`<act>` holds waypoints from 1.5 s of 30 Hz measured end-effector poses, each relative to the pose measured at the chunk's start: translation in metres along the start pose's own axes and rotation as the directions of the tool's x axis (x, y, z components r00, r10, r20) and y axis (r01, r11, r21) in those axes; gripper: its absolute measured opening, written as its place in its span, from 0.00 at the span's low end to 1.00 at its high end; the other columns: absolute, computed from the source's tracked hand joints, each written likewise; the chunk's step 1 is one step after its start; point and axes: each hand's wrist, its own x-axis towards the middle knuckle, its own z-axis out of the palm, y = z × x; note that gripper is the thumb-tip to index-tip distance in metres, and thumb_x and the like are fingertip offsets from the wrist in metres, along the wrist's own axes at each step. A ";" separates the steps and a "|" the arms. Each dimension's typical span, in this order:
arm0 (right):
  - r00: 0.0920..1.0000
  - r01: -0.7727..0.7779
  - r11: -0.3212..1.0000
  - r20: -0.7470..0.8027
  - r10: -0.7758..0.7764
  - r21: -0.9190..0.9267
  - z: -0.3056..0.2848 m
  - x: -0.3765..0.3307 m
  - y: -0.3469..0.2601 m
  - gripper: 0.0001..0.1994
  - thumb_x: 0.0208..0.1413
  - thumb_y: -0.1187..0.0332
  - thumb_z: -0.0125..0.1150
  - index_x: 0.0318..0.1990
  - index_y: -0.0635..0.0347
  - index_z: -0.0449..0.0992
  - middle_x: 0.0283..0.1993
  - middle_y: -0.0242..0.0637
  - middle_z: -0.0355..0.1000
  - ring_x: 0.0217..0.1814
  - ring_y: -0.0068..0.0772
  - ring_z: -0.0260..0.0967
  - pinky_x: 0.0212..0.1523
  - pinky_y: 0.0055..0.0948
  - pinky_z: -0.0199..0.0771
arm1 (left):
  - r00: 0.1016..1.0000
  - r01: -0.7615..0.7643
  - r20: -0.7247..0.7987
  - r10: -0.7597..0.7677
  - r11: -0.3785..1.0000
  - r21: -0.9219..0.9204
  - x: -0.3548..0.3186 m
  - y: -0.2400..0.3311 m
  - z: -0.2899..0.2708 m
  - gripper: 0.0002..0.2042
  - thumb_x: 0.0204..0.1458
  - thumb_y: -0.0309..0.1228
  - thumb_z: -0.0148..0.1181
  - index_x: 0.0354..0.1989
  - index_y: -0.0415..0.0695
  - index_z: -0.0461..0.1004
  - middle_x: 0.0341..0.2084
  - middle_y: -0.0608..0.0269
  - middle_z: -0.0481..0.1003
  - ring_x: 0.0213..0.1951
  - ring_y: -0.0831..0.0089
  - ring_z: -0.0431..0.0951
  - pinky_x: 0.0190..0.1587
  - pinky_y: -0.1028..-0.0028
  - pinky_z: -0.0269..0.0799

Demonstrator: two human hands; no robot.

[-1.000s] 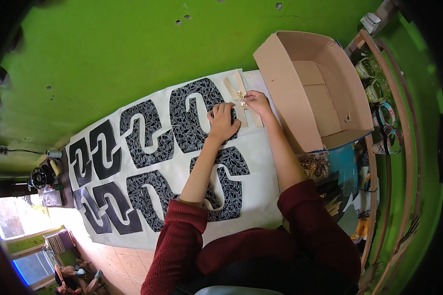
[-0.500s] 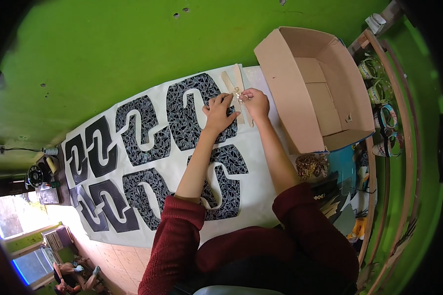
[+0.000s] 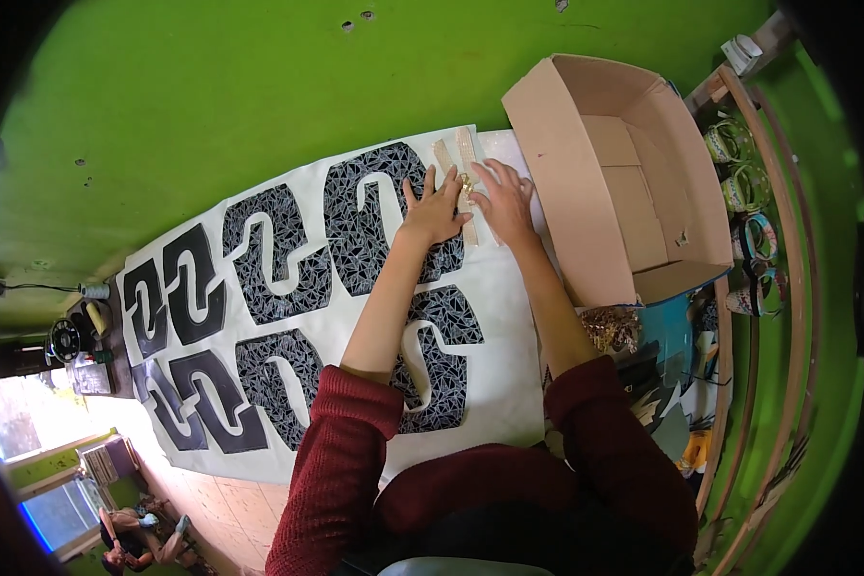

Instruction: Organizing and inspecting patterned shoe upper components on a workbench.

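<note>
My left hand (image 3: 436,213) lies flat with its fingers spread, over the edge of a black patterned cut-out piece (image 3: 379,158) and partly over one of two beige strips. The left strip (image 3: 442,152) and the right strip (image 3: 466,144) lie side by side, their lower parts partly hidden by my hands. Between my hands a small gold metal piece (image 3: 467,184), perhaps a buckle, rests on the strips, close to my left fingertips. My right hand (image 3: 507,204) is beside it, fingers apart and slightly bent over the right strip, with no grip visible.
Several patterned pieces (image 3: 262,254) and plain black pieces (image 3: 194,288) lie on the white-covered table (image 3: 509,384). A cardboard box (image 3: 557,173) stands at the right, beside a wooden rack (image 3: 787,230) with colourful bands. A sewing machine handwheel (image 3: 64,339) is at far left.
My right hand has loosened from a pinch at the gold piece; its fingers now spread, slightly to the right. The left hand stays in nearly the same place, its fingers spread a little wider.
</note>
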 end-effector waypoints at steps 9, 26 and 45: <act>0.931 -0.001 0.980 0.358 0.074 -0.199 0.011 0.031 -0.009 0.27 0.50 0.66 0.51 0.59 0.67 0.58 0.66 0.48 0.50 0.70 0.40 0.41 0.67 0.50 0.32 | 0.988 0.026 0.149 -0.049 0.989 0.148 0.009 0.006 -0.021 0.30 0.50 0.50 0.50 0.59 0.50 0.54 0.66 0.51 0.37 0.67 0.53 0.33 0.57 0.34 0.24; 0.983 -0.016 0.986 0.176 0.045 -0.168 0.037 0.040 -0.006 0.30 0.59 0.47 0.31 0.61 0.60 0.58 0.68 0.32 0.48 0.72 0.38 0.35 0.60 0.69 0.19 | 0.999 0.032 0.010 -0.033 0.997 0.071 0.011 -0.011 -0.010 0.40 0.47 0.50 0.55 0.64 0.45 0.44 0.66 0.66 0.42 0.67 0.62 0.40 0.55 0.30 0.25; 0.984 0.001 0.997 0.175 0.013 -0.077 0.012 -0.050 -0.020 0.31 0.59 0.51 0.39 0.62 0.66 0.52 0.67 0.46 0.46 0.71 0.45 0.37 0.65 0.55 0.33 | 0.967 0.118 0.221 -0.127 0.992 0.051 0.025 -0.006 -0.018 0.42 0.49 0.56 0.49 0.67 0.57 0.34 0.67 0.75 0.32 0.68 0.65 0.31 0.56 0.31 0.21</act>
